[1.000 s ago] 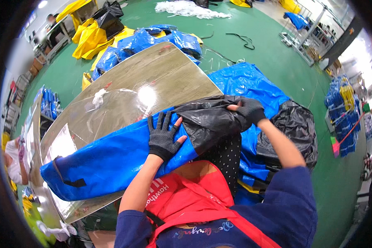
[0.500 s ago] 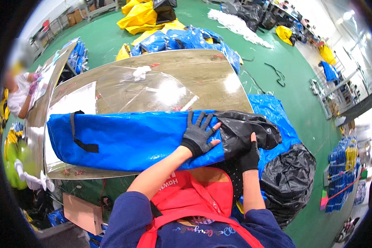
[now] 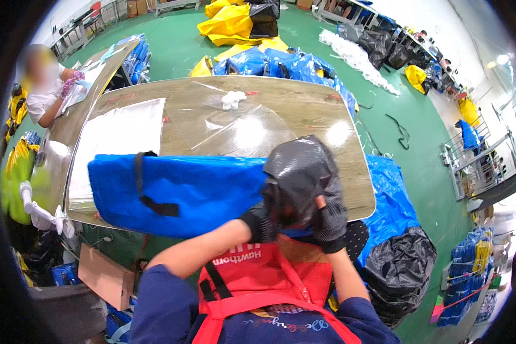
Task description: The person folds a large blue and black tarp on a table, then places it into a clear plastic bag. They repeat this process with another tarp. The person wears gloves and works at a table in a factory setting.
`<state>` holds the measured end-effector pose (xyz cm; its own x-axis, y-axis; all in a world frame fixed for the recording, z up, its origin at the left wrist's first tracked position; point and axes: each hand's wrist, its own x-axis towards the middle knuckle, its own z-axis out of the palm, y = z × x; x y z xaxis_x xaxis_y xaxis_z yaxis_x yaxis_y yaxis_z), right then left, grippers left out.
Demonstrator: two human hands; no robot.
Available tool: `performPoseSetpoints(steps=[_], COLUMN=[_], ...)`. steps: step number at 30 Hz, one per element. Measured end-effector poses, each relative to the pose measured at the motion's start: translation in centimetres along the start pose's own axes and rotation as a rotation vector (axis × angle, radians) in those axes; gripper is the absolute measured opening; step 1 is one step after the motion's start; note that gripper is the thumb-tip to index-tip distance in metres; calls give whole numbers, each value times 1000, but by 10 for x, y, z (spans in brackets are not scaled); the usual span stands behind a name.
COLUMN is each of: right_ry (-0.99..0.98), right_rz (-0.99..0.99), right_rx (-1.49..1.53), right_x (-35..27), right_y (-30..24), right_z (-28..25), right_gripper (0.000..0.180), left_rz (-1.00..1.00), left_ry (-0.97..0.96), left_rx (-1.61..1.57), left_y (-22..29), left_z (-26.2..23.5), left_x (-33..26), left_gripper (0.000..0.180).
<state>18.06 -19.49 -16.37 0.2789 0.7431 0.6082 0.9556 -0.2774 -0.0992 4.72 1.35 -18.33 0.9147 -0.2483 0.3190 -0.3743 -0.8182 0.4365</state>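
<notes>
A long blue bag [image 3: 206,189] with a black strap lies folded across the near side of the table. Its black end [image 3: 303,169] is lifted up off the tabletop, bunched and bulging toward me. My left hand [image 3: 262,222], in a dark grey fingertip-less glove, grips the lower left side of this black part; its fingers are mostly hidden by the material. On the other side my right hand [image 3: 331,226], gloved alike, is closed on the black fabric, with the bare thumb tip showing.
The wood-patterned table [image 3: 321,97] carries clear plastic film, a white sheet [image 3: 120,140] and a small white clump [image 3: 233,100]. More blue and black bags [image 3: 398,258] lie at the right. A co-worker [image 3: 46,92] works at the far-left table. Blue and yellow heaps [image 3: 269,60] stand behind.
The black end was lying flat under my hands; now it is raised and folded toward me. My left hand has moved off the blue surface to grip the black part.
</notes>
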Motion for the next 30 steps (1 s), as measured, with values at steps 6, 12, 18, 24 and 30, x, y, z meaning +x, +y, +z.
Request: performPoseSetpoints(steps=[6, 12, 18, 24, 30], right_ry=[-148, -428, -551, -612, -305], right_rz=[-30, -90, 1, -164, 187], right_rx=[6, -247, -209, -33, -129], right_x=[63, 67, 78, 112, 68], right_y=[-49, -99, -100, -89, -64], right_z=[-32, 21, 45, 5, 16], right_gripper=[62, 62, 39, 52, 76], left_rz=[-409, -446, -799, -418, -359], left_ry=[-83, -26, 995, -29, 87], left_rx=[435, 233, -409, 520, 345], left_y=[-46, -80, -84, -20, -41], left_z=[-77, -34, -100, -90, -65], left_x=[-99, -112, -100, -11, -43], left_gripper=[68, 76, 39, 63, 77])
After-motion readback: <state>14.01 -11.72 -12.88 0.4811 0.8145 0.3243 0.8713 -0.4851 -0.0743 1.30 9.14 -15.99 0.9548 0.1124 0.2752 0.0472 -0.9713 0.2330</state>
